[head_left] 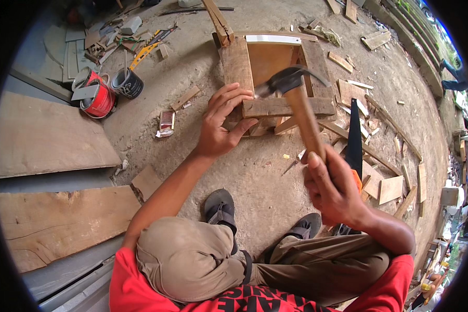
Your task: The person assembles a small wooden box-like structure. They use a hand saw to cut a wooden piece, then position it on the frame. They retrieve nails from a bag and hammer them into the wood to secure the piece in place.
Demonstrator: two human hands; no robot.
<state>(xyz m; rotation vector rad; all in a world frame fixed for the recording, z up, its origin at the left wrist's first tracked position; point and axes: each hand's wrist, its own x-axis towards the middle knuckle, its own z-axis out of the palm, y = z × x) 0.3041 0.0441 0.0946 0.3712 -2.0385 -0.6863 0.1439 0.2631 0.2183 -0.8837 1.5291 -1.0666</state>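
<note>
My right hand (332, 188) grips the wooden handle of a claw hammer (296, 99); its dark head hangs just above the near rail of a rough wooden frame (281, 106) on the dirt ground. My left hand (221, 120) rests on the frame's near left corner, fingertips pinching what looks like a small nail right beside the hammer head. The frame is a square of weathered planks with a brown board inside. I squat over it, with both sandalled feet below the frame.
A black handsaw (354, 138) with an orange handle lies right of my hammer hand. Wood offcuts (390, 188) scatter to the right. A red tin (100, 99) and a dark tin (128, 83) stand at the upper left. Wide planks (47, 138) lie left.
</note>
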